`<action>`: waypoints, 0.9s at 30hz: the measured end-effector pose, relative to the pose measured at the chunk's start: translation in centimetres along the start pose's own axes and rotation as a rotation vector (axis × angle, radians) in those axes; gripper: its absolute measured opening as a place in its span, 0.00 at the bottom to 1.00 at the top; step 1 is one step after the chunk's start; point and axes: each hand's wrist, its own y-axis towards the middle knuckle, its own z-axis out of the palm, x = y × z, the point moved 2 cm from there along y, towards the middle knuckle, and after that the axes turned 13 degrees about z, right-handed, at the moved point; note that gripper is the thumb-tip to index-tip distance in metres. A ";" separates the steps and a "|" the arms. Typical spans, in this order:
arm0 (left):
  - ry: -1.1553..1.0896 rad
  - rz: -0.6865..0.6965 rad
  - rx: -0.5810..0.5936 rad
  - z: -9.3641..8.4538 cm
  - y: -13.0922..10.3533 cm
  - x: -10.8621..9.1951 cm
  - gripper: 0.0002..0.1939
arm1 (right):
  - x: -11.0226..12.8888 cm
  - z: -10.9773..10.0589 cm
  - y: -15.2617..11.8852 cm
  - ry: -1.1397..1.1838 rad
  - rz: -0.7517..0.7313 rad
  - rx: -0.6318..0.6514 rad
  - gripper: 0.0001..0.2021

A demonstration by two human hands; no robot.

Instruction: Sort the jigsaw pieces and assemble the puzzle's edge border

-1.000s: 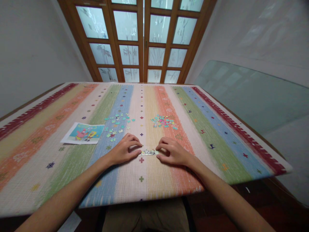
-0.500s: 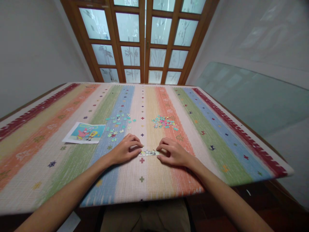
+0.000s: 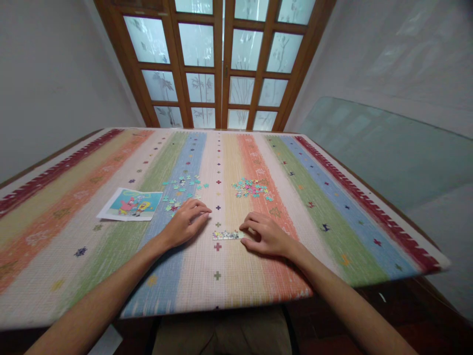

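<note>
A narrow strip of joined jigsaw pieces (image 3: 226,235) lies flat on the striped cloth in front of me. My right hand (image 3: 264,234) has its thumb and fingertips closed on the strip's right end. Up and to the left of the strip, apart from it, my left hand (image 3: 187,222) holds nothing, its fingers loosely stretched. Just beyond that hand lie scattered loose jigsaw pieces (image 3: 182,183), some partly hidden by it. A denser pile of jigsaw pieces (image 3: 252,188), teal with some pink, sits beyond my right hand.
A printed cartoon picture (image 3: 131,204) rests on the table left of the loose pieces. The striped tablecloth (image 3: 314,256) covers the table to its edges. Wooden doors with glass panes (image 3: 221,74) stand behind, and a pale green panel (image 3: 388,143) leans at the right wall.
My left hand has let go of the strip's left end and moved up and left toward the scattered pieces. My right hand stays at the strip's right end.
</note>
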 end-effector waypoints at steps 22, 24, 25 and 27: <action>0.147 0.115 0.158 1.6 -0.5 -0.2 0.11 | 0.0 0.3 0.0 -0.010 0.009 0.007 0.07; 0.148 0.119 0.160 1.7 -0.6 -0.2 0.11 | 0.0 0.3 0.0 -0.015 0.004 -0.003 0.07; 0.147 0.119 0.160 1.7 -0.6 -0.1 0.11 | 0.0 0.3 0.0 -0.017 0.003 -0.008 0.07; 0.143 0.116 0.162 1.7 -0.5 -0.1 0.11 | -0.1 0.3 0.0 -0.017 -0.003 -0.014 0.06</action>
